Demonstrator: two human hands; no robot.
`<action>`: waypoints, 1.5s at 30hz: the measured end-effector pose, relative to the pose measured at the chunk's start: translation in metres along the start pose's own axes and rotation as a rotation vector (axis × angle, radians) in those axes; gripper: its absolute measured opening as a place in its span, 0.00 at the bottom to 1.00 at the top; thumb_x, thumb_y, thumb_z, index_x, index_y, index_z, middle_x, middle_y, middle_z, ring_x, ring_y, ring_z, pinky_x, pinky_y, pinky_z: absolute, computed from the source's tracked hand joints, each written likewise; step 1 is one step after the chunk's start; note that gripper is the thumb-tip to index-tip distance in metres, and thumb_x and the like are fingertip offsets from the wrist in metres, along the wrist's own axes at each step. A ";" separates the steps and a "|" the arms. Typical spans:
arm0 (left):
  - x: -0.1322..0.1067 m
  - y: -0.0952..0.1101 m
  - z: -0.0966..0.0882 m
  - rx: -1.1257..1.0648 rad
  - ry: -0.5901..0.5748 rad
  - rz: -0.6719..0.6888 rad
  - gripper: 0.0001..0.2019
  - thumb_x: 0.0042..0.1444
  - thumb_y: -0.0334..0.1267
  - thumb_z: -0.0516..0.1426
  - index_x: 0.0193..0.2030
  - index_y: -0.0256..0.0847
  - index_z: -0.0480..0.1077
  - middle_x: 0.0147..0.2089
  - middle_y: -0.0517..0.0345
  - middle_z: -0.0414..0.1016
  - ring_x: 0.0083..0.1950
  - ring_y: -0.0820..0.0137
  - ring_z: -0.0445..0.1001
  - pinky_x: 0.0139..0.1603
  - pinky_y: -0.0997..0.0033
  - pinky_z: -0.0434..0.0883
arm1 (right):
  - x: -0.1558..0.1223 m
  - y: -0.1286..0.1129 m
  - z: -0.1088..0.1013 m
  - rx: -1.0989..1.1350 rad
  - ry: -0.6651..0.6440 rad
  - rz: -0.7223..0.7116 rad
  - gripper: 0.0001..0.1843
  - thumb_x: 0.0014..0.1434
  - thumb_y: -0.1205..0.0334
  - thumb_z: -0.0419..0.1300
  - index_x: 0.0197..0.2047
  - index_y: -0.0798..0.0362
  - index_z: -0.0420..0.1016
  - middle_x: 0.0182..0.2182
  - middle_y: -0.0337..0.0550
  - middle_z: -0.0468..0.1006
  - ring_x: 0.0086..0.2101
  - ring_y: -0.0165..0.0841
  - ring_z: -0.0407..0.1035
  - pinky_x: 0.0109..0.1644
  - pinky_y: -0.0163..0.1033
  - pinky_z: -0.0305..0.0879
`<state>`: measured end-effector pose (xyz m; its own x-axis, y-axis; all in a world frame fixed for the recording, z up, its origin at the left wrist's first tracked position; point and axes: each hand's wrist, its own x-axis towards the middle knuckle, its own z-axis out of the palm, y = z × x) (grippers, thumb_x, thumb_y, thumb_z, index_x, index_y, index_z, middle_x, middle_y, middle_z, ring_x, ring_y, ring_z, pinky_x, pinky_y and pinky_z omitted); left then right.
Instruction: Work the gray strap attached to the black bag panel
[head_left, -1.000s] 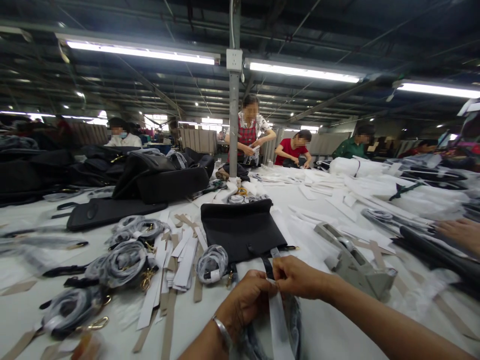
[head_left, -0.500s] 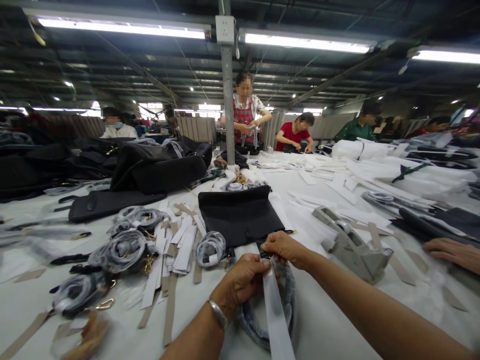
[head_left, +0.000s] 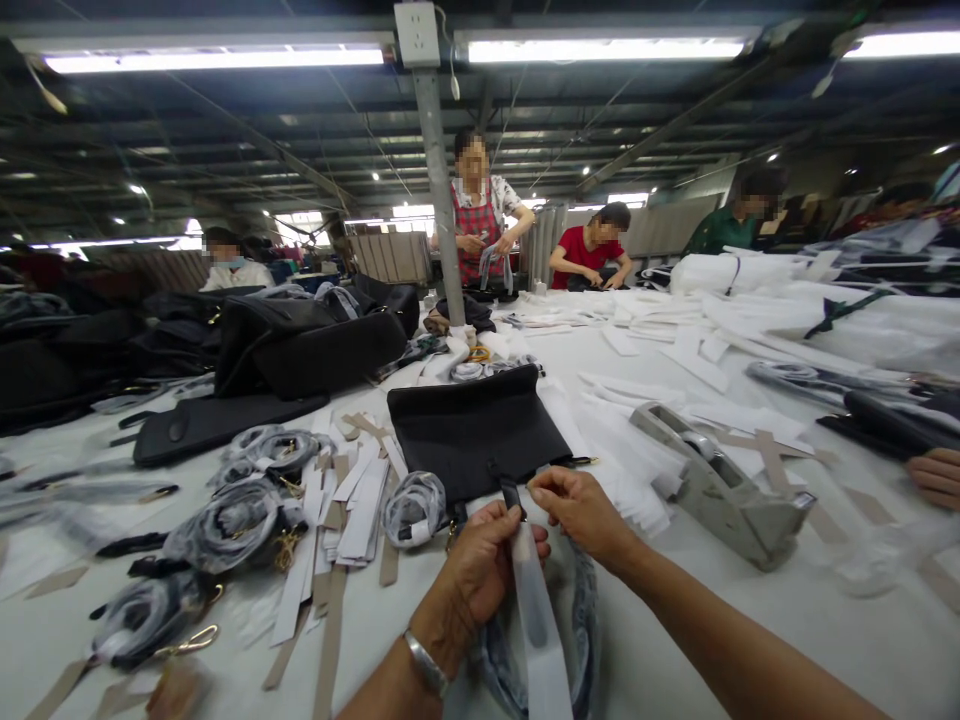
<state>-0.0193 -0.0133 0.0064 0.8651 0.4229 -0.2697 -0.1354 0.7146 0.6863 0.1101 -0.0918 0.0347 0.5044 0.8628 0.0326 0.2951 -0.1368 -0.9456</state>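
My left hand (head_left: 487, 562) is closed, its thumb pressing a long white strip (head_left: 541, 650) against the fingers. At the strip's upper end, a short black strap (head_left: 511, 494) runs toward the black bag (head_left: 472, 430), which lies flat just beyond my hands. My right hand (head_left: 581, 508) is close on the right of the strap, thumb and forefinger pinched together; whatever is between those fingertips is too small to make out. Beneath my hands lies a looped, plastic-wrapped strap (head_left: 585, 610), partly hidden by the strip and my left hand.
A grey tape dispenser (head_left: 724, 490) stands to the right. Coiled wrapped straps (head_left: 225, 520) and loose white and tan strips (head_left: 366, 515) lie left of the bag. Black bags (head_left: 315, 340) are piled behind them. Another person's hand (head_left: 937, 475) is at the right edge. Several people work beyond the table.
My right hand has shifted slightly away from my left thumb, and the black strap now shows between them. The view has tilted a little. The other person's hand at right is nearer the edge.
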 end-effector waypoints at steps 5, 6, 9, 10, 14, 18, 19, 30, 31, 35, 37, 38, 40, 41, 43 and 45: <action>-0.003 -0.002 0.011 0.064 0.042 0.109 0.17 0.47 0.37 0.66 0.39 0.35 0.64 0.31 0.53 0.74 0.27 0.71 0.72 0.26 0.76 0.66 | -0.027 -0.002 -0.006 -0.392 0.001 -0.288 0.08 0.57 0.67 0.56 0.32 0.52 0.77 0.30 0.40 0.71 0.35 0.32 0.67 0.40 0.36 0.59; -0.003 -0.003 0.012 0.059 0.064 0.130 0.17 0.46 0.37 0.67 0.37 0.35 0.64 0.30 0.55 0.73 0.26 0.73 0.71 0.26 0.77 0.65 | -0.030 0.000 -0.004 -0.483 -0.003 -0.333 0.09 0.58 0.68 0.55 0.33 0.52 0.77 0.31 0.40 0.70 0.34 0.32 0.66 0.39 0.36 0.59; 0.000 -0.006 0.012 0.064 0.104 0.134 0.18 0.43 0.37 0.68 0.33 0.35 0.64 0.26 0.58 0.70 0.24 0.75 0.68 0.26 0.77 0.64 | -0.034 0.005 0.001 -0.627 -0.045 -0.396 0.11 0.60 0.72 0.52 0.32 0.53 0.74 0.31 0.40 0.69 0.33 0.31 0.66 0.38 0.35 0.59; 0.001 -0.006 0.011 0.072 0.101 0.124 0.17 0.43 0.37 0.68 0.32 0.35 0.63 0.26 0.58 0.70 0.23 0.74 0.68 0.26 0.76 0.65 | -0.034 0.006 0.001 -0.643 -0.059 -0.401 0.11 0.61 0.72 0.52 0.32 0.54 0.74 0.31 0.40 0.69 0.32 0.31 0.66 0.37 0.35 0.59; 0.002 -0.007 0.006 0.076 0.068 0.111 0.15 0.45 0.37 0.67 0.30 0.35 0.63 0.26 0.58 0.70 0.24 0.74 0.69 0.28 0.75 0.65 | -0.031 0.003 -0.002 -0.669 -0.111 -0.403 0.12 0.62 0.71 0.54 0.28 0.54 0.72 0.30 0.40 0.69 0.32 0.30 0.66 0.37 0.34 0.59; 0.001 -0.007 0.004 0.080 0.053 0.060 0.14 0.47 0.36 0.65 0.30 0.36 0.63 0.25 0.58 0.70 0.24 0.73 0.70 0.30 0.75 0.66 | -0.031 -0.001 -0.004 -0.771 -0.129 -0.439 0.07 0.60 0.71 0.56 0.32 0.55 0.72 0.32 0.41 0.70 0.32 0.32 0.66 0.36 0.36 0.59; 0.001 -0.007 0.004 0.080 0.050 0.051 0.13 0.47 0.36 0.65 0.31 0.36 0.63 0.25 0.59 0.70 0.24 0.73 0.70 0.30 0.75 0.66 | -0.031 -0.002 -0.004 -0.798 -0.134 -0.444 0.05 0.59 0.71 0.56 0.33 0.56 0.72 0.33 0.42 0.71 0.32 0.32 0.66 0.36 0.36 0.59; 0.002 -0.007 0.000 0.060 0.043 0.038 0.10 0.43 0.30 0.63 0.28 0.36 0.63 0.24 0.61 0.67 0.24 0.75 0.67 0.28 0.76 0.62 | -0.031 -0.007 -0.001 -0.937 -0.184 -0.426 0.03 0.57 0.71 0.57 0.37 0.58 0.69 0.34 0.44 0.69 0.31 0.34 0.64 0.33 0.37 0.56; 0.003 -0.006 -0.001 0.058 0.042 0.043 0.10 0.42 0.29 0.62 0.27 0.36 0.62 0.24 0.61 0.66 0.25 0.75 0.67 0.27 0.77 0.61 | -0.030 -0.007 -0.001 -0.945 -0.197 -0.440 0.04 0.57 0.71 0.56 0.37 0.58 0.69 0.34 0.44 0.69 0.31 0.34 0.64 0.33 0.37 0.56; 0.002 0.000 -0.001 0.086 0.000 0.044 0.09 0.40 0.28 0.61 0.27 0.36 0.63 0.26 0.60 0.67 0.26 0.73 0.67 0.28 0.75 0.61 | -0.029 -0.005 0.000 -0.935 -0.198 -0.501 0.04 0.57 0.72 0.55 0.37 0.58 0.68 0.34 0.44 0.69 0.32 0.34 0.64 0.34 0.37 0.57; 0.001 0.002 0.000 0.099 -0.019 0.036 0.10 0.39 0.28 0.61 0.26 0.36 0.63 0.25 0.61 0.66 0.25 0.74 0.65 0.27 0.75 0.61 | -0.031 -0.002 0.001 -0.913 -0.176 -0.510 0.05 0.56 0.73 0.55 0.36 0.58 0.68 0.33 0.43 0.69 0.32 0.34 0.64 0.34 0.37 0.57; 0.001 0.002 0.000 0.100 -0.020 0.032 0.10 0.38 0.27 0.61 0.25 0.36 0.62 0.24 0.62 0.65 0.24 0.75 0.64 0.27 0.75 0.61 | -0.032 -0.001 0.002 -0.911 -0.162 -0.511 0.05 0.56 0.74 0.54 0.36 0.57 0.68 0.33 0.44 0.69 0.32 0.34 0.64 0.34 0.37 0.58; 0.000 0.002 0.001 0.098 -0.023 0.040 0.11 0.37 0.27 0.61 0.24 0.36 0.61 0.23 0.63 0.63 0.24 0.76 0.63 0.26 0.76 0.60 | -0.036 0.001 0.004 -0.922 -0.123 -0.508 0.05 0.57 0.74 0.53 0.36 0.57 0.68 0.33 0.45 0.69 0.33 0.35 0.65 0.35 0.38 0.58; -0.001 0.002 0.001 0.097 -0.029 0.042 0.10 0.37 0.27 0.60 0.24 0.36 0.61 0.23 0.63 0.64 0.24 0.76 0.63 0.26 0.76 0.59 | -0.037 0.001 0.005 -0.922 -0.097 -0.499 0.06 0.58 0.74 0.52 0.35 0.57 0.67 0.33 0.45 0.68 0.33 0.36 0.65 0.35 0.38 0.58; -0.001 0.003 0.000 0.098 -0.040 0.042 0.09 0.37 0.27 0.60 0.25 0.36 0.62 0.24 0.62 0.64 0.24 0.76 0.63 0.27 0.76 0.60 | -0.039 0.001 0.008 -0.892 -0.052 -0.480 0.06 0.59 0.74 0.51 0.35 0.56 0.66 0.32 0.45 0.68 0.31 0.35 0.65 0.34 0.38 0.58; -0.002 0.006 -0.002 0.113 -0.043 0.021 0.08 0.38 0.28 0.59 0.26 0.36 0.64 0.23 0.63 0.64 0.23 0.76 0.63 0.28 0.75 0.61 | -0.039 0.001 0.010 -0.831 -0.038 -0.478 0.05 0.59 0.73 0.51 0.34 0.55 0.65 0.32 0.43 0.67 0.29 0.34 0.64 0.33 0.38 0.57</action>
<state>-0.0224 -0.0084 0.0096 0.8831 0.4107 -0.2269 -0.1003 0.6377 0.7637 0.0824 -0.1208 0.0295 0.1589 0.9301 0.3310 0.9514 -0.0546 -0.3032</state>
